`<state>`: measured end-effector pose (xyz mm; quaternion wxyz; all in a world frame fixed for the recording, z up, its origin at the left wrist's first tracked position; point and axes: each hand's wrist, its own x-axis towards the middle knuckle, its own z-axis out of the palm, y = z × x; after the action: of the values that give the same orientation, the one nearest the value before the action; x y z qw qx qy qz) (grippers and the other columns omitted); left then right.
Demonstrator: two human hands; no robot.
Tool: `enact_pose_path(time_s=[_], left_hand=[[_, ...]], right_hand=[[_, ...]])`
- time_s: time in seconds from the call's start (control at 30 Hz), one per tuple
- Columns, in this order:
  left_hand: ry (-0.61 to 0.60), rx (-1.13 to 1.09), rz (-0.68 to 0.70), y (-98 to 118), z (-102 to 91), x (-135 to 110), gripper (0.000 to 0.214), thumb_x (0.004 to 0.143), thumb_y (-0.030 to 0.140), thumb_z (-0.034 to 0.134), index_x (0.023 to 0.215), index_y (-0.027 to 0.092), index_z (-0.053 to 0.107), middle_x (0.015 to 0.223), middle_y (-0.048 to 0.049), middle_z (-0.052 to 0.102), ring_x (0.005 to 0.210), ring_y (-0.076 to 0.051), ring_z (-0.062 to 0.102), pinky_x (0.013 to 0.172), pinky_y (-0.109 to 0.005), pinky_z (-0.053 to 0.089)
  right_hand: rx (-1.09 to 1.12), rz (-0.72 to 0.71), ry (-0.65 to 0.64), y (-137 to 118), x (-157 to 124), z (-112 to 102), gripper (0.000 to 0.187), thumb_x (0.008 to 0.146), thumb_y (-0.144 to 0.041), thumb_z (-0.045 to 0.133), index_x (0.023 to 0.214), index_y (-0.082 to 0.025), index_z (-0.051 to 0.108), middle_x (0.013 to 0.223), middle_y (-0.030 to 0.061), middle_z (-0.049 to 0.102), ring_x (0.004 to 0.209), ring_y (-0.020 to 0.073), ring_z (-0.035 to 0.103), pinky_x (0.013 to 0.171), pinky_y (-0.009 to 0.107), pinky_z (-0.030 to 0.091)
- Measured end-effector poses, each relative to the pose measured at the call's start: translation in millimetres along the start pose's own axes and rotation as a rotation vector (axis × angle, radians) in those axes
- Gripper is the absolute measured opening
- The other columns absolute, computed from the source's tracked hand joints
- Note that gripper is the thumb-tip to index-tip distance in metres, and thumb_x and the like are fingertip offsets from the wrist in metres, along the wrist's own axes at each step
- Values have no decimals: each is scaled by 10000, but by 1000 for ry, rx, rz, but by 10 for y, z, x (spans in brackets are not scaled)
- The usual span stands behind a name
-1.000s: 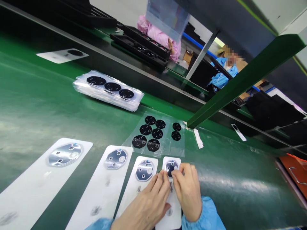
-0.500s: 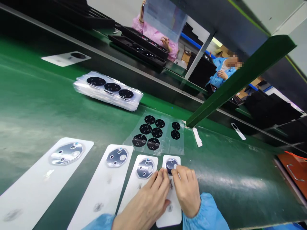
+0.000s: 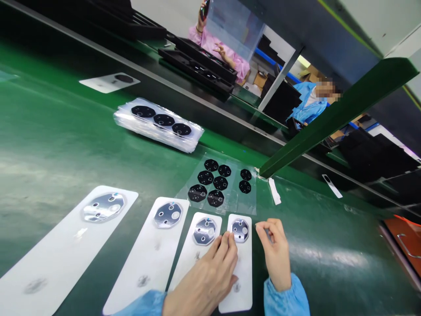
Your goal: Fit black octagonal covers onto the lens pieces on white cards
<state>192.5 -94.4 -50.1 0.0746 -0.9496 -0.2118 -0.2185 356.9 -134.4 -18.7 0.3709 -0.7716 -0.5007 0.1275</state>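
Note:
My left hand (image 3: 207,274) lies with its fingers stretched out on the rightmost white panel (image 3: 237,281), fingertips beside the silvery octagonal piece (image 3: 240,231) near its far end. To the right of that panel, over the green table, my right hand (image 3: 276,252) is closed in a pinch. Whatever its fingertips hold, if anything, is too small to make out. Three more white panels lie to the left: a near one (image 3: 184,267), a middle one (image 3: 140,259) and a large one (image 3: 62,250). Each carries a similar silvery octagon with small round holes.
Beyond the panels are clear sheets (image 3: 233,202) with several black octagonal stickers and a stack of clear sheets (image 3: 158,139). A green post (image 3: 338,118) rises at the back right. Across the bench, a person in pink (image 3: 226,48) lifts a clear sheet; another wears blue (image 3: 307,105).
My right hand has lifted off the rightmost panel and moved right, its fingers pinched. My left hand stays on the panel. The whole view has shifted slightly.

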Motion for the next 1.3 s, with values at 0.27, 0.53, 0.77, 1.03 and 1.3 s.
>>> enact_pose_path(time_s=[0.27, 0.53, 0.77, 1.03, 1.3], left_hand=[[-43, 14, 7, 23, -18, -16, 497, 827, 430, 525, 1123, 37, 594, 1160, -178, 610, 1070, -304, 532, 949, -418, 326], [-45, -68, 15, -35, -56, -15, 525, 847, 501, 482, 1087, 53, 616, 1156, -159, 607, 1112, -287, 499, 989, -440, 304], [116, -63, 25, -278, -251, -456, 279, 914, 233, 400, 1023, 88, 613, 1066, -97, 656, 1018, -220, 571, 1012, -388, 274], [112, -45, -18, -373, -280, -585, 278, 915, 165, 357, 1026, 90, 601, 1046, -87, 663, 996, -207, 575, 968, -358, 317], [-24, -95, 105, -432, -271, -551, 194, 853, 203, 461, 951, 129, 612, 990, -67, 650, 975, -230, 557, 1011, -417, 268]], right_hand=[[50, -64, -87, -36, -59, 105, 120, 833, -276, 569, 746, -209, 618, 834, 28, 503, 815, 192, 496, 740, 329, 402], [473, 183, 66, -205, -64, -24, 306, 896, -443, 431, 700, -209, 433, 628, -39, 444, 514, 101, 388, 474, 225, 334], [416, 149, -238, -529, -235, 376, 249, 904, -408, 444, 765, -205, 482, 610, -55, 405, 509, 92, 396, 476, 210, 366], [289, 8, -314, -587, -141, 532, 89, 871, -230, 502, 894, -204, 584, 905, 45, 619, 821, 180, 620, 730, 298, 511], [-62, -262, -242, -651, -178, 666, 221, 875, -68, 405, 798, -219, 546, 907, 46, 513, 841, 182, 537, 763, 332, 455]])
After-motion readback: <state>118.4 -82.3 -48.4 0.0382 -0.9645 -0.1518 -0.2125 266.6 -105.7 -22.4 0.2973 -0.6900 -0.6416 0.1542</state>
